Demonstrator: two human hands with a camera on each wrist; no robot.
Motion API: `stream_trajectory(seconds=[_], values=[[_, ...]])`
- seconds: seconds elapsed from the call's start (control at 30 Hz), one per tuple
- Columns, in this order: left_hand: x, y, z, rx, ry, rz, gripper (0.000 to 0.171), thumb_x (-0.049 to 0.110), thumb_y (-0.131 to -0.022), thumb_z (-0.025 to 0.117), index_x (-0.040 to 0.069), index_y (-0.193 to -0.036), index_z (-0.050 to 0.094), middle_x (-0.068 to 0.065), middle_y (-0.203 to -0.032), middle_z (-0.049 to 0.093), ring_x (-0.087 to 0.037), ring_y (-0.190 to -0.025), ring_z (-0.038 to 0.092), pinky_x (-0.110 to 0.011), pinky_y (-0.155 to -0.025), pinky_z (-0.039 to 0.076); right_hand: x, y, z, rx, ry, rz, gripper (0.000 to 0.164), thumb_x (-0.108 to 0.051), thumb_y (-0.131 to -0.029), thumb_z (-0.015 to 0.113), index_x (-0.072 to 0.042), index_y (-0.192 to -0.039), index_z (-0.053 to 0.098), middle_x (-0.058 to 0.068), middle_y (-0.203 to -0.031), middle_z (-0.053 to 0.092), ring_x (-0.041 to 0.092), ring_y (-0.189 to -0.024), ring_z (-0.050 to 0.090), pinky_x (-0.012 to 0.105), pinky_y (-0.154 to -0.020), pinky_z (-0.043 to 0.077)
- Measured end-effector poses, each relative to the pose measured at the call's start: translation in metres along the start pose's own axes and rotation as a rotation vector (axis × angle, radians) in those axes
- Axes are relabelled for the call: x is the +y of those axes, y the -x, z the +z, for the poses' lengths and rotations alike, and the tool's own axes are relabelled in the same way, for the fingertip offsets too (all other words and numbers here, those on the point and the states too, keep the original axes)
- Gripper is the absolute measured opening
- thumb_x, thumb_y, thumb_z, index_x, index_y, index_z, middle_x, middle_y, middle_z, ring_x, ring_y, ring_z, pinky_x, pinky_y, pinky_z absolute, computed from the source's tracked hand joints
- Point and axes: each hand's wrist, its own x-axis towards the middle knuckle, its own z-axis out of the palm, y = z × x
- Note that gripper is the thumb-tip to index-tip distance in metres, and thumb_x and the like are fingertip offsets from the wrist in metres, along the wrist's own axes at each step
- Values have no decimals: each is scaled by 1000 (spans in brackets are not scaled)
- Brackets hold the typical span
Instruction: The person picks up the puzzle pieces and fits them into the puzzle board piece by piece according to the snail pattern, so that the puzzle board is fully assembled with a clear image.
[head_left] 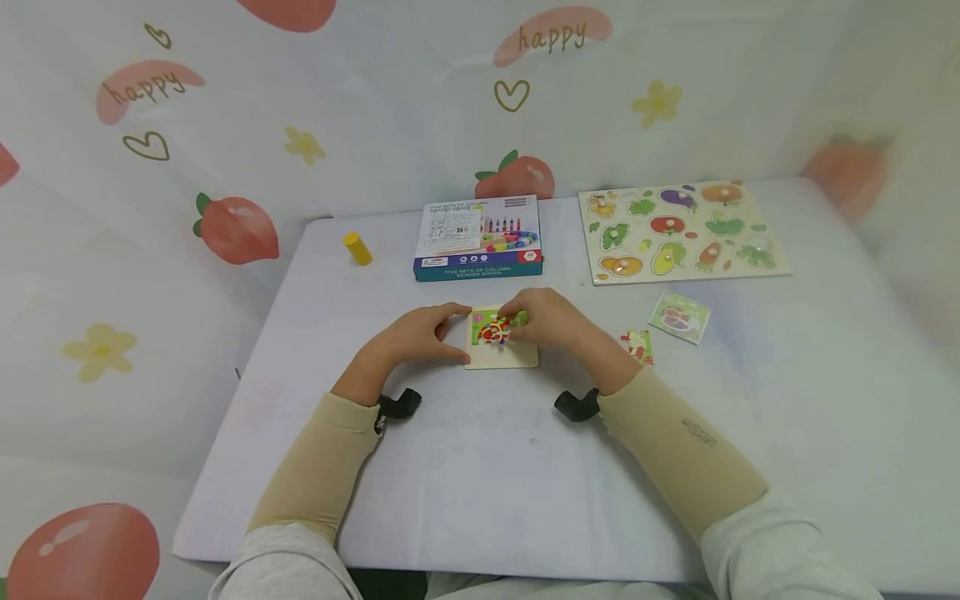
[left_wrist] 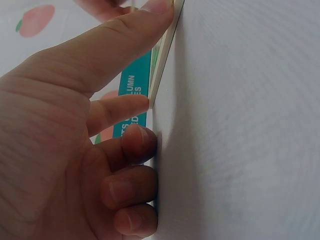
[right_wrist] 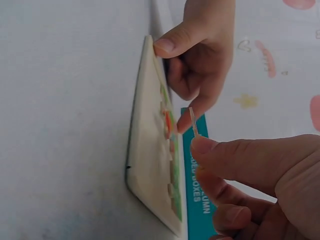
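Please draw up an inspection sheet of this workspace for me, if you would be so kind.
Surface: pale table, a few faint marks.
Job's things: tray, bare along its near part, coloured picture beyond; thin piece off the tray.
Clutter: box, vegetable board, yellow cylinder, tile, picture card partly behind the right forearm.
Hands: left hand holds the tray's left side; right hand pinches the piece.
Cables: nothing seen.
Surroundings: backdrop printed with fruit, flowers, hearts.
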Motion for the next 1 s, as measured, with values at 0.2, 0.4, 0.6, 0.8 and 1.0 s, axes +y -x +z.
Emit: stream_trajectory(seconds=[0.2,0.4,0.6,0.8,1.0], values=[[0,-1,0,6,5,9,89,54,-78,86,26,-154,47,-6,-87,46,-21,-82,46,-37,-72,36,4,-4,7,-7,20,14,38,-15,-92,77,-8,-129,73,8,-122,68,26,-114,56,44,-105,43],[-1,-1,0,6,2,12,89,55,-78,86,26,-154,48,-6,-86,46,-21,-81,46,-36,-71,35,5,-6,13,-5,71,1,36,-17,-92,77,-10,-127,74,7,-115,68,25,-106,57,42,-99,46],[0,-1,0,7,-2,1,89,55,-78,86,26,-154,48,-6,-86,47,-21,-82,47,-37,-71,36,1,-4,12,-11,144,-7,34,-16,-92,76,-11,-126,75,6,-110,65,24,-102,57,38,-92,48],[1,-1,1,8,-8,4,89,54,-79,86,25,-154,48,-6,-86,47,-21,-82,47,-36,-71,36,-1,-3,12,-17,180,-15,34,-17,-93,76,-11,-126,75,7,-112,66,23,-101,58,38,-91,49],[0,-1,1,10,-7,5,89,54,-79,86,26,-154,47,-6,-86,46,-21,-81,46,-36,-71,35,-2,-4,15,-16,268,-37,30,-19,-94,76,-12,-124,76,7,-112,64,22,-96,58,35,-85,50]])
